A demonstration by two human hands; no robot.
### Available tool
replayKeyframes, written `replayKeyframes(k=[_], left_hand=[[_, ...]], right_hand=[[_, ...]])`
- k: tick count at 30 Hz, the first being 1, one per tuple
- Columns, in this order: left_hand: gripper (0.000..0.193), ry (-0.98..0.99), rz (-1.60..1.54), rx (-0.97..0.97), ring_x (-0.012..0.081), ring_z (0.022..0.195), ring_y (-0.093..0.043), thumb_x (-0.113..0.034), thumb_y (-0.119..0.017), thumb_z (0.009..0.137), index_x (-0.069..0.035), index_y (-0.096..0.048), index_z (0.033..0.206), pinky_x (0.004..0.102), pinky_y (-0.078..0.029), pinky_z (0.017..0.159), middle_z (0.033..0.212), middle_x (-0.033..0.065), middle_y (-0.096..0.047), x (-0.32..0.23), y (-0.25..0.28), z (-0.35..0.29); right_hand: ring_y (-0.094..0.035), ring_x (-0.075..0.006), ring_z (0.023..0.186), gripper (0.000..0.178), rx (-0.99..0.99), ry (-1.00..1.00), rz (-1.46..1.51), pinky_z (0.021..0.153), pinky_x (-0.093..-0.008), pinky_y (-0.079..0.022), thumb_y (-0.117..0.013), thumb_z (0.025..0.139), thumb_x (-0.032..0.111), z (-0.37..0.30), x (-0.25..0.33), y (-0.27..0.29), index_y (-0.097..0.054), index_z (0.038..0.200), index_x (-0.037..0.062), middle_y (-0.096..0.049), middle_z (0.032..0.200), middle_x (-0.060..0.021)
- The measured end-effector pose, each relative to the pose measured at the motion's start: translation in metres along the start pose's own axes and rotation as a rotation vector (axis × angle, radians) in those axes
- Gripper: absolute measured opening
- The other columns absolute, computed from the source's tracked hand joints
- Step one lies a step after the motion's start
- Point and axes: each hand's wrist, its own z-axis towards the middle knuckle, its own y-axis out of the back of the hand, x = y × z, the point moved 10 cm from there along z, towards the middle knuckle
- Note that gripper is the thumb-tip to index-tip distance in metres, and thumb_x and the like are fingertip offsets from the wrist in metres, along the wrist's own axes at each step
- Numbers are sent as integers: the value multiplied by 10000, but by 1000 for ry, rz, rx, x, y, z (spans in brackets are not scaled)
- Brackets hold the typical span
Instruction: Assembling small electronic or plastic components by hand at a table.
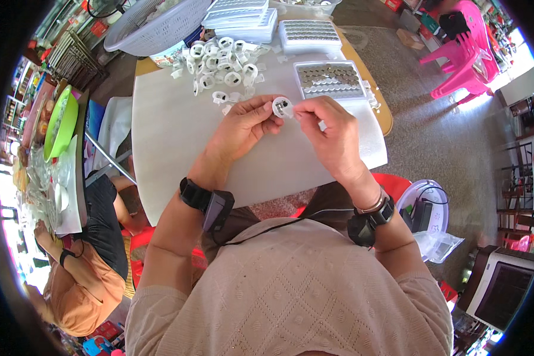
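Note:
Above the middle of the covered table, my left hand (243, 126) holds a round white plastic part (282, 107) between thumb and fingers. A dark piece shows inside its ring. My right hand (333, 129) is closed in a pinch against the right side of this part; whatever small thing its fingertips grip is hidden. A loose pile of similar white plastic parts (224, 64) lies beyond my left hand. Just past my right hand sits a clear tray (330, 90) with rows of small round metallic pieces.
A white sheet covers the table (172, 127). Stacked trays (310, 38) and more white trays (239, 21) stand at the back, beside a grey basket (160, 26). A person (80, 291) sits at the left. Pink chairs (461, 62) are at the far right, and a white tub (436, 207) is by my right elbow.

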Motion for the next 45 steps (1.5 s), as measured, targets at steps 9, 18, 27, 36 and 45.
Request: replayKeyframes(k=[9, 18, 27, 36, 45], left_hand=[[296, 24, 8, 13, 151, 863, -606, -121, -519, 958, 26, -557, 1212, 275, -510, 745, 987, 78, -631, 3, -6, -2], [277, -31, 87, 70, 129, 863, -591, -156, -537, 953, 5, -591, 1172, 263, -499, 732, 994, 60, -628, -3, -14, 1], [260, -113, 517, -181, 109, 694, -587, -138, -571, 934, 25, -582, 1136, 250, -497, 586, 830, 57, -622, -17, -12, -7], [124, -114, 714, -248, 63, 577, -537, -28, -606, 876, -3, -578, 995, 213, -426, 500, 707, 4, -572, -17, -4, -7], [81, -113, 738, -242, 54, 544, -505, -30, -597, 836, -32, -575, 914, 195, -371, 450, 699, 13, -586, -21, -7, -7]], right_hand=[[-608, -294, 741, 127, -28, 110, -122, 639, -360, -500, -632, 769, -16, 2, 9, -7, -608, 877, 47, -626, 813, -105], [-579, -97, 668, 177, 125, -439, 512, 592, -260, -482, -654, 824, 67, -5, -51, -29, -580, 952, -30, -622, 780, -66], [-594, -131, 600, 184, 73, -434, 359, 557, -279, -484, -636, 818, 72, -12, -64, -32, -567, 968, -12, -626, 736, -84], [-609, -234, 539, 142, 116, -425, 335, 517, -349, -475, -503, 866, 45, -19, -62, -49, -459, 998, 16, -592, 665, -135], [-580, -176, 534, 120, 172, -367, 322, 507, -304, -453, -519, 858, 26, -17, -61, -48, -481, 970, 5, -590, 663, -104]])
